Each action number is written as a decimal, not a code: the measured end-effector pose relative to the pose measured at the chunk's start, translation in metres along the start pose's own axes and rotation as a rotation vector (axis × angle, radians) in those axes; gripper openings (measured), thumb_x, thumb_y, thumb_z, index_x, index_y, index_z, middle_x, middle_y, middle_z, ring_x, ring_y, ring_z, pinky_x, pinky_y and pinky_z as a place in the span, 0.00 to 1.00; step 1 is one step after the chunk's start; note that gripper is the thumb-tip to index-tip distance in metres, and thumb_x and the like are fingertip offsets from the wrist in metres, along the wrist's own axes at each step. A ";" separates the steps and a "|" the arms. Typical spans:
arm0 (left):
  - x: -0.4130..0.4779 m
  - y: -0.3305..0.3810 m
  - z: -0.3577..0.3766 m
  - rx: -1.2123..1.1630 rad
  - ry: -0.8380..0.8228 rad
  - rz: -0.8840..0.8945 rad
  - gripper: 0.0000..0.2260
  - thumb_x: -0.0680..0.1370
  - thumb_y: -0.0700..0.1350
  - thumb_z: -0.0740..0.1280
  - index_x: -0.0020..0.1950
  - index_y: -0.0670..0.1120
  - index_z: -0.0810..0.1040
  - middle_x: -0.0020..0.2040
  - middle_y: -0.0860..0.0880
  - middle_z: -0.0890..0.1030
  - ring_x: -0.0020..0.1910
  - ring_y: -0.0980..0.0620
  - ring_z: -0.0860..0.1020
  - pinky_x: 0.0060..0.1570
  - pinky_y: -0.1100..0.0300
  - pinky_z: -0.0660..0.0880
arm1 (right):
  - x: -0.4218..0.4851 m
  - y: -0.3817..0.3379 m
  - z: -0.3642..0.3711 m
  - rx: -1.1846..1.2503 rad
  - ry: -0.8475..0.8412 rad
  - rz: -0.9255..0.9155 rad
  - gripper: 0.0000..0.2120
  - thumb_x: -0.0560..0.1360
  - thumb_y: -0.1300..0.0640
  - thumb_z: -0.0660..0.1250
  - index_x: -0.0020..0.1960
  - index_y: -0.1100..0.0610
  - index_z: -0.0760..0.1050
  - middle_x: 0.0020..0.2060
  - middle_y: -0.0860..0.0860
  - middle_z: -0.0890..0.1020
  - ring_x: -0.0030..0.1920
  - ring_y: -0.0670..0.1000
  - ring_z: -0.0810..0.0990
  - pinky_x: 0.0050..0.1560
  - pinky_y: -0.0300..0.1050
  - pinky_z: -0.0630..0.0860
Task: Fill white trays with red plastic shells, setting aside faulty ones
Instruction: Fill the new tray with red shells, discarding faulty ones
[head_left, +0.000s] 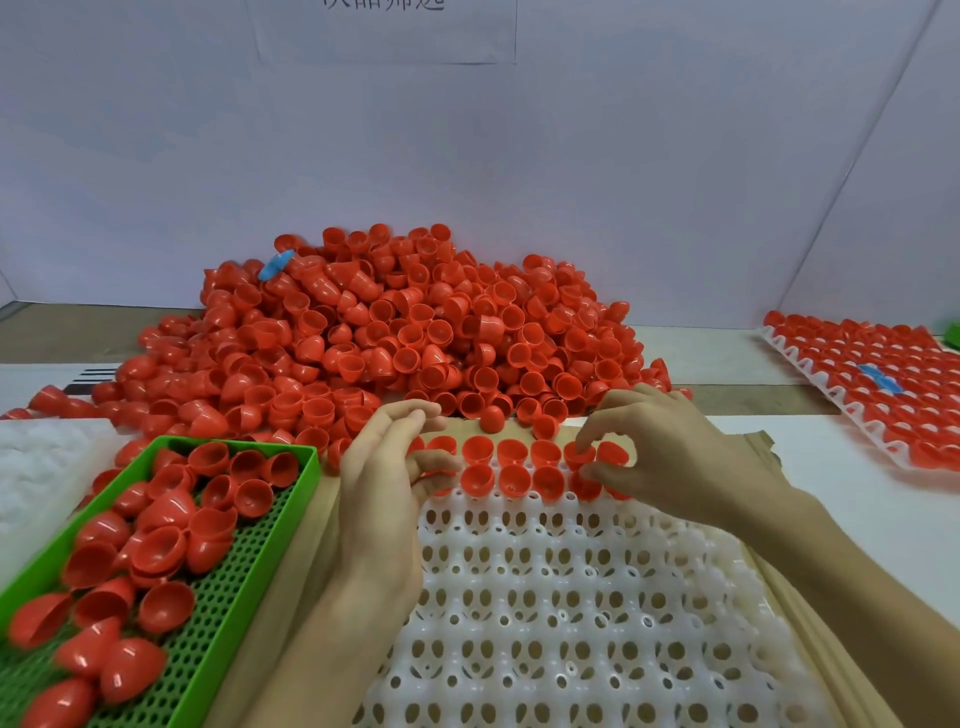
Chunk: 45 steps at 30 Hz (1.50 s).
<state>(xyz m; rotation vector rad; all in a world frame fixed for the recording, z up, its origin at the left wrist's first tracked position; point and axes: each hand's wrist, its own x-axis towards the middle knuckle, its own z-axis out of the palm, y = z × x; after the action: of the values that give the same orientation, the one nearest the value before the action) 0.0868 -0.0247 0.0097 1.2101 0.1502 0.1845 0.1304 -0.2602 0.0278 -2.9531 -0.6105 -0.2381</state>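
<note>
Right now two hands are filling one white tray (571, 623): right hand (670, 457) pinching a glossy red shell (577, 457), left hand (379, 499) curling fingers (436, 460) over a second shell (434, 475).

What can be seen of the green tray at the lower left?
The green tray is a shallow rectangular bin, seemingly plastic, with low solid walls and a floor perforated with round holes. It lies flat at the person's left, angled away, beside the white tray. Loose red shells lie jumbled inside, facing various ways; a strip of floor along its right wall is bare. Its near end runs out of frame.
</note>
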 end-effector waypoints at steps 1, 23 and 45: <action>0.001 0.000 0.000 -0.001 0.003 0.000 0.12 0.83 0.39 0.59 0.45 0.47 0.81 0.41 0.52 0.83 0.33 0.54 0.79 0.38 0.58 0.75 | 0.001 -0.003 0.004 -0.005 -0.002 -0.006 0.07 0.75 0.44 0.73 0.52 0.40 0.82 0.47 0.36 0.76 0.50 0.41 0.69 0.54 0.43 0.66; 0.001 0.001 0.001 0.039 0.027 -0.015 0.12 0.82 0.39 0.60 0.45 0.48 0.81 0.40 0.54 0.82 0.31 0.56 0.78 0.37 0.59 0.74 | 0.004 -0.006 0.009 0.072 -0.100 0.132 0.12 0.73 0.49 0.71 0.56 0.43 0.83 0.62 0.39 0.78 0.63 0.46 0.71 0.66 0.49 0.59; 0.000 0.001 -0.001 0.037 0.018 -0.026 0.14 0.83 0.39 0.59 0.44 0.49 0.81 0.43 0.51 0.82 0.32 0.55 0.78 0.40 0.56 0.74 | 0.010 -0.039 -0.021 -0.278 -0.131 0.165 0.07 0.78 0.55 0.67 0.47 0.47 0.83 0.45 0.43 0.82 0.56 0.49 0.77 0.77 0.61 0.52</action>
<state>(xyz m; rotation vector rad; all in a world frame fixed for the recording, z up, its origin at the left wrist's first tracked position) 0.0871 -0.0236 0.0100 1.2435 0.1859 0.1706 0.1209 -0.2238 0.0536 -3.2865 -0.3694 -0.1233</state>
